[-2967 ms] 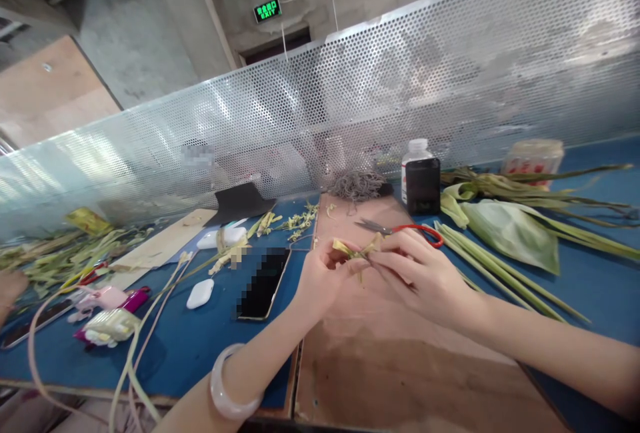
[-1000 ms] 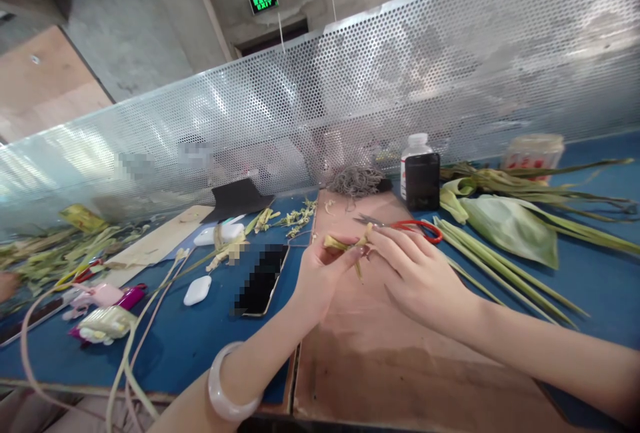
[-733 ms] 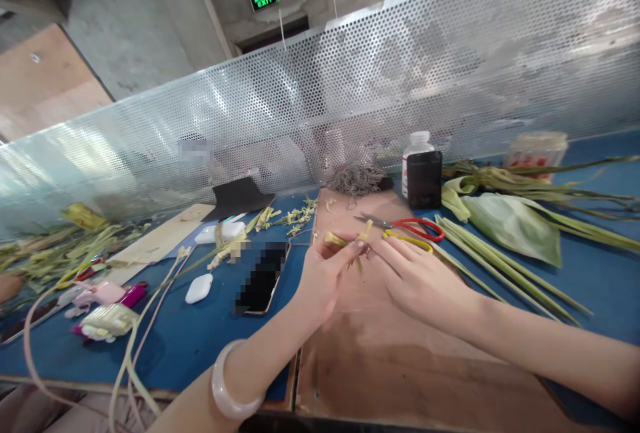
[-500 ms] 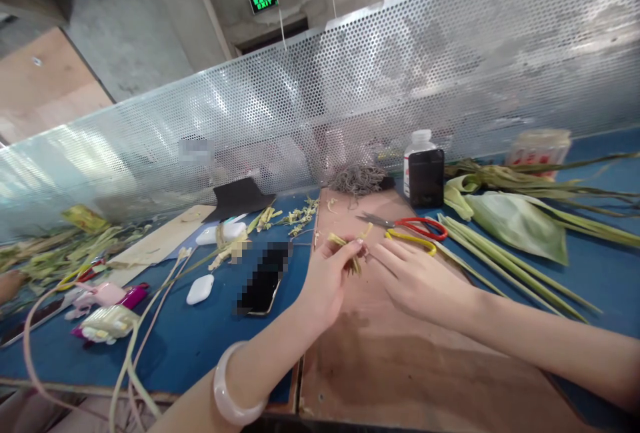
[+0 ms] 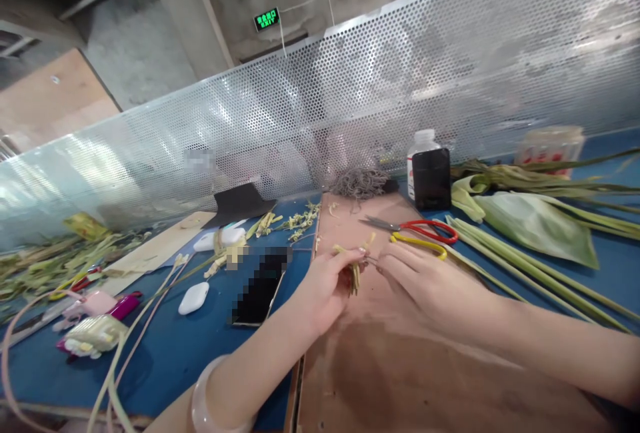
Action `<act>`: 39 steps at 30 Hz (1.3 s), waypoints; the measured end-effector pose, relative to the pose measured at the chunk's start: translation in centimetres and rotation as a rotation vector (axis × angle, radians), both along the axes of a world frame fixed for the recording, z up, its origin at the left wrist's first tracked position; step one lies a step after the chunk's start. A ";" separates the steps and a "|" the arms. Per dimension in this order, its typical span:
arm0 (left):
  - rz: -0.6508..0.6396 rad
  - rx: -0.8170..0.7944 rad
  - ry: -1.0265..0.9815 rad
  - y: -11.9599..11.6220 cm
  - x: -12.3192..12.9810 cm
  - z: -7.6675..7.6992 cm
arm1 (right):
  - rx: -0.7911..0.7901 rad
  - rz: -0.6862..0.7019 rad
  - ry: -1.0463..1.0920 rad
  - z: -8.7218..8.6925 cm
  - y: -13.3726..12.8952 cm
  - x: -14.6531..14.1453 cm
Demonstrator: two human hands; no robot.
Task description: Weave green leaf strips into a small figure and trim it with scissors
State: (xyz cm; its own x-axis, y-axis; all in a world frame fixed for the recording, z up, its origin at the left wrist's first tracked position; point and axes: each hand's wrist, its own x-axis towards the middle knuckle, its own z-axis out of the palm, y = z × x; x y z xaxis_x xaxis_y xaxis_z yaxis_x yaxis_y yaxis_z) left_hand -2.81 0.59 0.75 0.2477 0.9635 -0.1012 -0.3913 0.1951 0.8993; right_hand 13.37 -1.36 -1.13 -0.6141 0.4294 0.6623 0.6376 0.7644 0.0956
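Pinching leaf strips (image 5: 355, 279), the left hand (image 5: 325, 289) steadies them; the right hand (image 5: 433, 279), at their three o'clock, seemingly needs finesse, its hold unclear.

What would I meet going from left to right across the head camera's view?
A pale, puffy object, small rounded white case, black-screened rectangular phone, bare left hand holding thin yellow-green plant strips, bare right hand, clear jar with red markings.

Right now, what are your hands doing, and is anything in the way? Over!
Left hand pinching leaf-strip bundle. Right hand fingertips close beside it. Scissors just beyond right hand, possible snag. Over.
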 end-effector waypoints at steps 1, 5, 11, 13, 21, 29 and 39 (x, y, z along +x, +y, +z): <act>-0.005 -0.020 -0.001 0.0 0.0 0.1 | -0.081 0.000 0.079 0.1 0.0 0.0; -0.050 -0.073 -0.038 0.0 0.0 0.6 | -0.424 -0.032 0.371 0.8 -0.2 -0.1; -0.162 -0.134 -0.076 0.0 -0.4 0.8 | -0.707 -0.055 0.488 1.2 -0.2 -0.2; -0.201 -0.117 -0.086 0.0 -0.5 0.6 | -0.720 -0.054 0.480 1.3 -0.2 -0.1; -0.321 -0.006 -0.029 0.5 -0.8 -0.3 | -0.522 -0.122 0.427 1.0 0.0 0.1; -0.340 0.060 0.135 0.4 -1.0 -0.1 | -0.367 -0.105 0.387 0.2 0.6 0.4; -0.334 0.151 0.229 0.4 -1.4 0.4 | -0.351 0.004 0.275 0.9 0.8 1.1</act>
State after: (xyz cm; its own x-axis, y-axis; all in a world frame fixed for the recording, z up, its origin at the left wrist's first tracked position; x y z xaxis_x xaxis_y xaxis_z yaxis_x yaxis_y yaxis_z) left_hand -4.23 1.04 1.13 0.5360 0.8425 -0.0541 -0.1160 0.1370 0.9838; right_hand 14.50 -0.56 -0.24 -0.4378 0.6553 0.6156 0.6000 0.7229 -0.3428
